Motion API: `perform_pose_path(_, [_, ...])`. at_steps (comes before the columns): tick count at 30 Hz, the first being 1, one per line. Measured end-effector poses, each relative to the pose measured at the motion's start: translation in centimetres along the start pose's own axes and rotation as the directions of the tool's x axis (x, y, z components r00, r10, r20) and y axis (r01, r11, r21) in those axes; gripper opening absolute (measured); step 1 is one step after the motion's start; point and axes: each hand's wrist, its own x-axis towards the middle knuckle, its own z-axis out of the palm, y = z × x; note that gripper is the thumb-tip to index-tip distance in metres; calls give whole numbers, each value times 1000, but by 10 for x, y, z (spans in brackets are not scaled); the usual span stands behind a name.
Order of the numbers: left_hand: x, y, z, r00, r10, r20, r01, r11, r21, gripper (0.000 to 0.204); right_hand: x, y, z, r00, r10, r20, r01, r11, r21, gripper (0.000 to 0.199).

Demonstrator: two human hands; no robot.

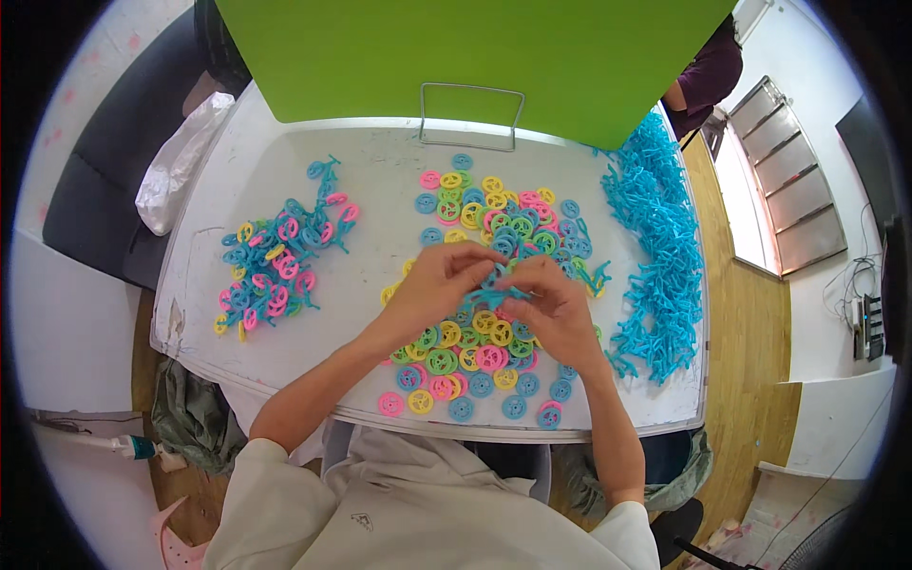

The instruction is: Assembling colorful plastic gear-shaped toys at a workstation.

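Observation:
Above the middle of the table, my left hand (435, 287) and my right hand (559, 306) meet with their fingers pinched on a blue branched plastic piece (496, 295). Fingers cover part of it, and whether a wheel sits on it I cannot make out. Beneath and around both hands spreads a loose pile of small plastic wheels (442, 361) in pink, yellow, green and blue. Off to the left lies a heap of blue pieces with coloured wheels on or among them (275, 256). A long bank of bare blue branched pieces (665, 256) runs along the right side.
A green board (475, 57) stands across the far side of the white table (313, 347), a wire stand (472, 116) before it. Left of the table are a white plastic bag (180, 171) and a dark seat (104, 161). Another person's dark sleeve (712, 76) shows behind the board at right.

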Motion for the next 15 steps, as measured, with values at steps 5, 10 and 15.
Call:
perform_pose_path(5, [6,9,-17,937,251,-243,-79,828,555,21,5,6,-4,940,-326,-101,267,886,-380,22])
perform_pose_path(10, [13,-22,-55,856,506,-103,-70,312,948,24,3,2,2,962,-105,-254,37,965,-259,21])
perform_pose_path(15, [18,-11,-42,886,418,-200,-83,567,819,21,2,10,-2,960,-188,-206,86,902,-424,22])
